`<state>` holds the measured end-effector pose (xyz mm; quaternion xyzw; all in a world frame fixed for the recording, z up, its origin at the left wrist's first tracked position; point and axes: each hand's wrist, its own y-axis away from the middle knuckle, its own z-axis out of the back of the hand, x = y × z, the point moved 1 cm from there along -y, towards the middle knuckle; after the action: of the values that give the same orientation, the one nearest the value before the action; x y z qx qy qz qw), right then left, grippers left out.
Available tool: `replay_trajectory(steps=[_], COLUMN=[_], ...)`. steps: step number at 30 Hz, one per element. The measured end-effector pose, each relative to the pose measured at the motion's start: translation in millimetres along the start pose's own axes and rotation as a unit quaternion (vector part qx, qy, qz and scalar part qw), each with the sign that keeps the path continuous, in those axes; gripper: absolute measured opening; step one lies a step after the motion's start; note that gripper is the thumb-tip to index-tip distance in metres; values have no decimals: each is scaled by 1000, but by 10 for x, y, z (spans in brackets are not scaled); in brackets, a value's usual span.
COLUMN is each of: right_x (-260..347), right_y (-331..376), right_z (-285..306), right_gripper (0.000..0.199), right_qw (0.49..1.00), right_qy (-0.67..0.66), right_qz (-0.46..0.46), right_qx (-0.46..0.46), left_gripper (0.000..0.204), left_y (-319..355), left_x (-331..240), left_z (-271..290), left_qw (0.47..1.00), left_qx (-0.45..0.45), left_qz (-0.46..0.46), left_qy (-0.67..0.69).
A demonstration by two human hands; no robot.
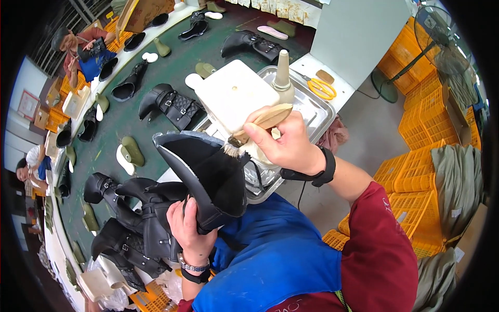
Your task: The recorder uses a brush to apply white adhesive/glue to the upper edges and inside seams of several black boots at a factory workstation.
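Note:
My left hand (189,229) grips a black boot upper (208,174) by its lower edge, holding it open side up in front of me. A wooden-handled brush (260,124) is in my right hand (286,143); its bristles touch the upper's top edge. Just behind the brush stands a white glue container (234,93) with a cone-shaped spout (282,70), set in a metal tray (317,112).
Several black boots (130,229) pile at my lower left. A green conveyor belt (150,67) carries more boots (171,106) and insoles. Yellow scissors (322,88) lie on the white bench. Yellow crates (416,171) and a fan (434,34) stand right. Other people (83,49) work along the belt.

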<state>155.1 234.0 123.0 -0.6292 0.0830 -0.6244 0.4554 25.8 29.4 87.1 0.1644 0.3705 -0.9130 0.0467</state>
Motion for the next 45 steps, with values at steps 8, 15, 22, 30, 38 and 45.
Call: replay_trajectory(steps=[8,15,22,30,38,45], right_x=[79,27,45,-4,-200,-465], right_y=[66,106,146,-27,203,632], right_z=[-97,-135,-201,-148,27,542], right_gripper=[10,16,18,22,18,19], right_qw=[998,981,953,937,947,948], right_qy=[-9,-147,-220,-255,-98,-5], right_qz=[-39,-123,-206,-228,-303,-314], right_qx=[40,-6,23,-66,-48,-46], left_gripper=[66,62,59,60,72,75], left_y=[-1,35,118,88,121,364], left_x=[58,107,99,145,160,368], left_z=[92,135,166,210,454,616], left_qw=[994,990,990,992,997,781], left_qx=[-54,-80,-83,-84,-30,-147], left_qz=[74,73,106,88,69,361], left_qy=[-65,-90,-27,-43,-20,488])
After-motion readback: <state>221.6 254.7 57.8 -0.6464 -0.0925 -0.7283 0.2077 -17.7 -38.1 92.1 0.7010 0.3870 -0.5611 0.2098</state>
